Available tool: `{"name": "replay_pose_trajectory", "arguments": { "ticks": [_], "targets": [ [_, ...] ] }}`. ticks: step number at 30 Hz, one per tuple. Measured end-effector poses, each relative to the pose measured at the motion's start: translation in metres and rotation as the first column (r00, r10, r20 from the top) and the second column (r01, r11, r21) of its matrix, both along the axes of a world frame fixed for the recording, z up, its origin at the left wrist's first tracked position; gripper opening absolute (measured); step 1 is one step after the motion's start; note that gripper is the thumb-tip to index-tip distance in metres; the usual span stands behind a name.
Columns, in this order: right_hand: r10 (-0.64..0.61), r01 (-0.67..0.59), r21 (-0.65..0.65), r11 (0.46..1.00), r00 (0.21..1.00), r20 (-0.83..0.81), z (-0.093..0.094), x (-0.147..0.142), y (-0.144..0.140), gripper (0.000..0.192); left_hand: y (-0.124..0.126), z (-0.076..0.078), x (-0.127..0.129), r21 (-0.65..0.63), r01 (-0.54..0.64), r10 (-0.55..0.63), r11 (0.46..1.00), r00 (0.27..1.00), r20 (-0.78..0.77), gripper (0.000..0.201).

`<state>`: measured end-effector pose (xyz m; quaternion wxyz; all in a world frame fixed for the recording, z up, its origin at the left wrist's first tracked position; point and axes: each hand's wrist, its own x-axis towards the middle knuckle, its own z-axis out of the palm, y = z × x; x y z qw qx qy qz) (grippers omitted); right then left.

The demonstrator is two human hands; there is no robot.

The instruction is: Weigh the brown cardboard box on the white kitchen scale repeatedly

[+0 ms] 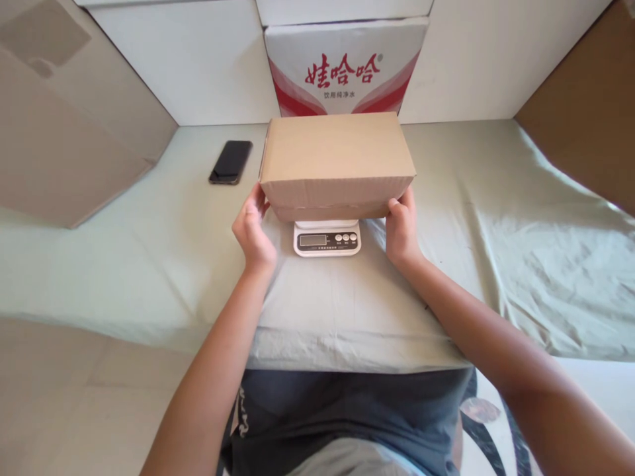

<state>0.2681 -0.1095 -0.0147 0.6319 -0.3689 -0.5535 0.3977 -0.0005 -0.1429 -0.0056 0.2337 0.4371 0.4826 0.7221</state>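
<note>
A closed brown cardboard box [337,149] is over a white digital kitchen scale [327,251], whose display and round buttons show in front of it. The scale's platform is mostly hidden, so I cannot tell whether the box rests on it or is just above. My left hand [254,228] grips the box's near left corner, fingers partly hidden behind its side. At the near right corner, my right hand [401,228] holds it with the thumb on the front face and the fingers along the side.
A black phone [231,162] lies left of the box on the pale green cloth [188,277]. Behind stands a white and red carton [347,66] with Chinese lettering, against white panels. Large cardboard boxes flank the surface at left [74,125] and right [590,106].
</note>
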Motion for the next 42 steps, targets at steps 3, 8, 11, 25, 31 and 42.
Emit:
{"name": "replay_pose_trajectory", "arguments": {
  "ticks": [3, 8, 11, 25, 31, 42],
  "targets": [
    [0.004, -0.004, 0.000, 1.000, 1.000, -0.002, 0.000, 0.001, 0.001, 0.055, 0.000, -0.002, -0.002, 0.005, 0.020, -0.020, 1.000, 1.000, -0.020, 0.069],
    [-0.034, 0.034, -0.014, 0.999, 0.999, -0.021, -0.004, 0.006, 0.008, 0.052, 0.000, -0.001, -0.003, 0.005, 0.060, -0.060, 0.998, 0.998, -0.015, 0.069],
    [-0.071, 0.071, -0.028, 0.997, 0.997, -0.017, -0.007, 0.010, 0.014, 0.049, -0.002, 0.002, 0.000, -0.018, 0.037, -0.037, 0.999, 0.999, -0.014, 0.068],
    [-0.021, 0.020, 0.028, 0.999, 0.999, 0.035, 0.009, 0.002, 0.005, 0.060, -0.006, 0.007, 0.008, -0.024, 0.027, -0.027, 0.999, 1.000, 0.015, 0.066],
    [-0.007, 0.008, 0.051, 0.999, 1.000, -0.018, 0.000, -0.001, 0.005, 0.055, -0.007, 0.006, 0.010, -0.007, 0.024, -0.024, 1.000, 0.999, 0.021, 0.061],
    [0.005, -0.005, 0.038, 0.999, 1.000, -0.007, 0.013, -0.014, -0.011, 0.053, -0.011, 0.006, 0.013, -0.028, 0.066, -0.066, 0.997, 0.998, -0.010, 0.062]
  ]
}}
